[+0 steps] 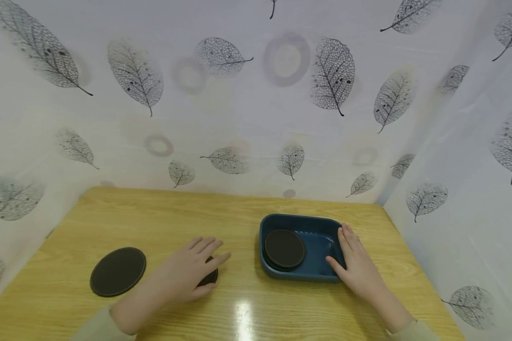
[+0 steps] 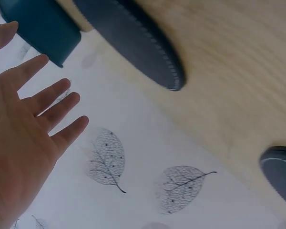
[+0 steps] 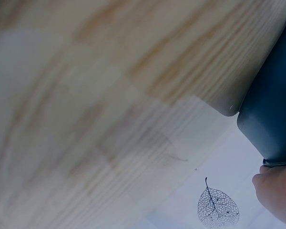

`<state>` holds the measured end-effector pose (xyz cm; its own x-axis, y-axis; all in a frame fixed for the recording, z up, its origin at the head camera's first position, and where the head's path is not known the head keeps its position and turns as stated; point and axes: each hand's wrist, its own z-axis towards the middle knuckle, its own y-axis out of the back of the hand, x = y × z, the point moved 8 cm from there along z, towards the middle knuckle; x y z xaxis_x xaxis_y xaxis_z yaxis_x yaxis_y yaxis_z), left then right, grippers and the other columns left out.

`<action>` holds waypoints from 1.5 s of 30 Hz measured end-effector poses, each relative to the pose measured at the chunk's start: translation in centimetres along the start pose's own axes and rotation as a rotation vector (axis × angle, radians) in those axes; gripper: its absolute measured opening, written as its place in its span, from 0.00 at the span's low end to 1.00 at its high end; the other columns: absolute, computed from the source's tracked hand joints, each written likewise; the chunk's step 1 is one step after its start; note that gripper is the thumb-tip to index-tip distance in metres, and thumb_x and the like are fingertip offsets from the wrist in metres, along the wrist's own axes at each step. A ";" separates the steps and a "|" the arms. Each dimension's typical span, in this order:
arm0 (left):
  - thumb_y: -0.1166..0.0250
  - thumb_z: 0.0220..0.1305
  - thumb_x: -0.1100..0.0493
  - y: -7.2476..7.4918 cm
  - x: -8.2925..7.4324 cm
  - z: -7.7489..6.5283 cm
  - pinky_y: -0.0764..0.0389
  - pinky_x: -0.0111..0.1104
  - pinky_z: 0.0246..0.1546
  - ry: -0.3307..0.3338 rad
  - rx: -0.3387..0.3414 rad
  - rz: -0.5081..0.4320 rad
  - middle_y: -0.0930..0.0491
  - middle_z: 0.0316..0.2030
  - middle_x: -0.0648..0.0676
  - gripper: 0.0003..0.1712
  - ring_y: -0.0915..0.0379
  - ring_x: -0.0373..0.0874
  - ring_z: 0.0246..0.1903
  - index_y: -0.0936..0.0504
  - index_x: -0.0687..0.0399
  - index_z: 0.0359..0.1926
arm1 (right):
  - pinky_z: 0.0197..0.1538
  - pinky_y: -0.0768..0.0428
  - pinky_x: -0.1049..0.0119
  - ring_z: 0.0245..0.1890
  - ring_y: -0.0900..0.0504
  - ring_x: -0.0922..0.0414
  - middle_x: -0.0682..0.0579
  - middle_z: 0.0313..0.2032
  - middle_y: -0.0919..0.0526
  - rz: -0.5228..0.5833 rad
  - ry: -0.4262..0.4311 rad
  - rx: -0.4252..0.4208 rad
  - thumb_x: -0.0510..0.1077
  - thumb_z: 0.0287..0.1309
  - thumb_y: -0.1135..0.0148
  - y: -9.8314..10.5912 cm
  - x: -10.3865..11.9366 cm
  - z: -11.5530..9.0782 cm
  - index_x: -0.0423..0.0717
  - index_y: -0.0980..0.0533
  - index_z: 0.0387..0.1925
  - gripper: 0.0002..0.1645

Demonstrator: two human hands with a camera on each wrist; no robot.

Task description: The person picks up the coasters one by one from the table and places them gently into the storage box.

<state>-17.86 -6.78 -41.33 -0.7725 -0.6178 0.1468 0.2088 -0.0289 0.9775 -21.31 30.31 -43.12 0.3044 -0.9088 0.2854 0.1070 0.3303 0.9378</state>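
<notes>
My left hand (image 1: 187, 270) hovers with spread fingers over a round black coaster (image 1: 207, 277), which it mostly hides in the head view. In the left wrist view that coaster (image 2: 138, 45) shows a stitched edge, and the hand (image 2: 26, 114) is apart from it. A dark blue rectangular box (image 1: 317, 246) stands on the table to the right. Inside its left end lies another black coaster (image 1: 285, 248). My right hand (image 1: 358, 267) grips the box's right side, thumb over the inside. Its fingers (image 3: 276, 191) appear at the rim in the right wrist view.
A larger-looking black coaster (image 1: 118, 272) lies on the wooden table (image 1: 175, 213) left of my left hand. Behind the table and along its right side hangs a white leaf-patterned sheet (image 1: 247, 118).
</notes>
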 end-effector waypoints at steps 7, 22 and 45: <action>0.32 0.69 0.36 -1.2 0.5 -1.5 0.25 0.54 0.70 -0.015 0.025 0.004 0.29 0.74 0.63 0.38 0.30 0.61 0.73 0.24 0.47 0.73 | 0.84 0.50 0.39 0.83 0.49 0.31 0.31 0.83 0.52 0.000 -0.004 0.004 0.57 0.74 0.37 0.1 0.0 0.0 0.27 0.47 0.81 0.53; 0.46 0.76 0.28 -4.0 1.3 -3.4 0.28 0.61 0.70 -0.012 0.150 -0.165 0.38 0.80 0.63 0.43 0.37 0.64 0.77 0.35 0.43 0.81 | 0.87 0.60 0.49 0.84 0.52 0.33 0.32 0.84 0.54 0.011 -0.020 0.019 0.56 0.75 0.38 -0.2 -0.3 -0.1 0.28 0.50 0.82 0.53; 0.34 0.65 0.38 -4.9 2.0 -2.3 0.23 0.59 0.64 -0.046 0.125 -0.153 0.31 0.74 0.59 0.42 0.31 0.58 0.69 0.30 0.39 0.77 | 0.87 0.60 0.51 0.84 0.52 0.33 0.33 0.84 0.55 0.007 -0.030 0.027 0.57 0.75 0.39 -0.4 -0.3 0.1 0.28 0.50 0.82 0.53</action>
<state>-19.06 -9.65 -46.13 -0.8168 -0.5769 -0.0013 0.0129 -0.0204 0.9997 -21.54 30.48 -43.57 0.2765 -0.9140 0.2971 0.0793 0.3297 0.9407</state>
